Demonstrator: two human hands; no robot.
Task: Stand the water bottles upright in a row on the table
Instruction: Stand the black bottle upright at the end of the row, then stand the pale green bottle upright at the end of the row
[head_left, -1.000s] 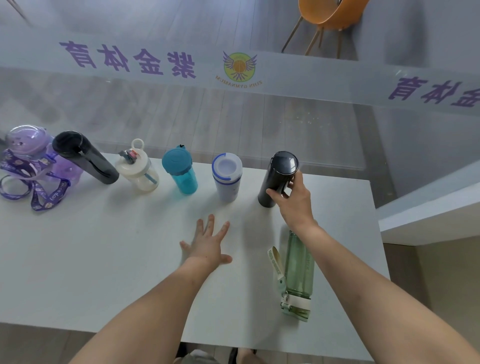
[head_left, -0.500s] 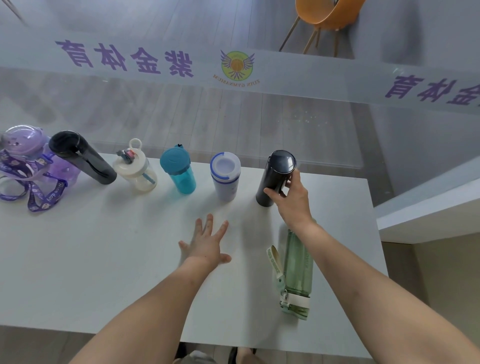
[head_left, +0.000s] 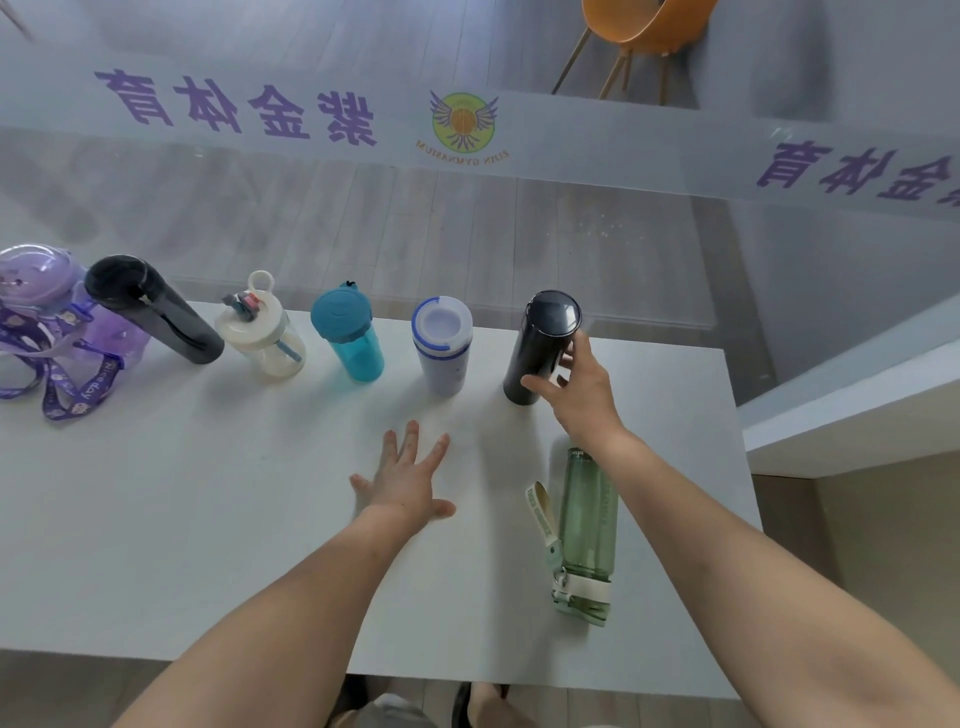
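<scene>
Several bottles stand upright in a row along the far edge of the white table (head_left: 156, 519): a purple one with a strap (head_left: 47, 306), a tall black one (head_left: 156, 312), a cream one (head_left: 260, 332), a teal one (head_left: 348, 332) and a white one with a blue rim (head_left: 441, 343). At the row's right end stands a dark flask (head_left: 545, 338), with my right hand (head_left: 576, 395) wrapped loosely round its lower side. A green bottle (head_left: 587, 530) lies on its side under my right forearm. My left hand (head_left: 405, 478) rests flat on the table, fingers spread.
A glass wall with purple lettering (head_left: 234, 104) runs right behind the row. An orange chair (head_left: 644, 26) stands beyond it. The table's right edge (head_left: 737, 467) is near the flask, with a white ledge (head_left: 852, 405) past it.
My right hand's fingers have loosened a little on the dark flask, which stays upright in the same spot. My left hand has not moved.
</scene>
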